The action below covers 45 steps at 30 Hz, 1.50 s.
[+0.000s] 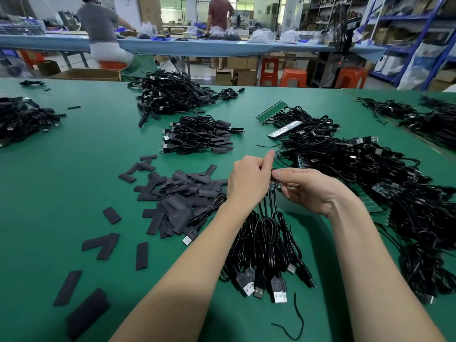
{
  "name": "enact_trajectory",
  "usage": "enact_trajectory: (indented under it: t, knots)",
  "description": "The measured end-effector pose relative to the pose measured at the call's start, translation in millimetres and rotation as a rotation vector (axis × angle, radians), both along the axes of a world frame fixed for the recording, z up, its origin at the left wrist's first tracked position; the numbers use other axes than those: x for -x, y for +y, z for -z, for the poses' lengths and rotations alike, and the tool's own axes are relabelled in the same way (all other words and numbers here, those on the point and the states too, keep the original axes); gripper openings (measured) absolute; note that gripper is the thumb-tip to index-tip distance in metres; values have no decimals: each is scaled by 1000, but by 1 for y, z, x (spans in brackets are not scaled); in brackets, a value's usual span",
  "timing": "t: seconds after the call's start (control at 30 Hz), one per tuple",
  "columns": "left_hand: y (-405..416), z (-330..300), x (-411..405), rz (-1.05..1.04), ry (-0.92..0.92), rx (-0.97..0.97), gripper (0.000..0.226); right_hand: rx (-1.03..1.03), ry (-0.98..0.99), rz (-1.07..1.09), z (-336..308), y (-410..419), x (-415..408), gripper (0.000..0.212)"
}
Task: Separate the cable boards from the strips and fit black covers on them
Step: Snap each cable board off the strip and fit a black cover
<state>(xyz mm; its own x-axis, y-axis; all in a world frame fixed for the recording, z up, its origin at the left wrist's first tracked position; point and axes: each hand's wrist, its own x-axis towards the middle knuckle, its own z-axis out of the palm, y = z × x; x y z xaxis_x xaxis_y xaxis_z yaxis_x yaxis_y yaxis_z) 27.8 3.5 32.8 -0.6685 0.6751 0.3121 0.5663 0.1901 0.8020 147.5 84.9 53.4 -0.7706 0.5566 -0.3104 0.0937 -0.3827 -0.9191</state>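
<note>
Nearest, glossy black USB cables (266,245) hang in loops onto the green mat (61,193), their metal plugs fanned out. Both hands meet above them: the left hand (249,181) and right hand (311,191) pinch a small green cable board (275,185), mostly hidden by the fingers. Flat matte black covers (177,193) lie heaped to the left. Farther right, green board strips (271,109) poke out of tangled cables, edges partly buried.
</note>
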Motion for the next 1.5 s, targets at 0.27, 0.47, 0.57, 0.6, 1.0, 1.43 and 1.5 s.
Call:
enact_trajectory:
  t: [0.27,0.47,0.57,0.6,1.0,1.43,1.5]
  knots:
    - [1,-2,-1,59,-24,-75,68,156,53,37,1,-8,-1,15]
    - [0,-5,2,122,-114,-95,72,101,60,-15,-7,-10,-7,20]
    - [-5,-5,4,190,-57,-11,54,53,70,-63,-16,-7,-14,16]
    - [-6,-6,7,212,-21,21,42,53,91,-71,-20,-6,-16,15]
    - [-41,-11,27,254,-117,88,31,-45,104,9,-35,-36,27,12]
    - [-48,1,-4,425,-966,-328,9,-389,84,292,-13,-40,38,10]
    - [-48,3,-5,427,-988,-329,12,-389,63,286,-12,-36,37,9]
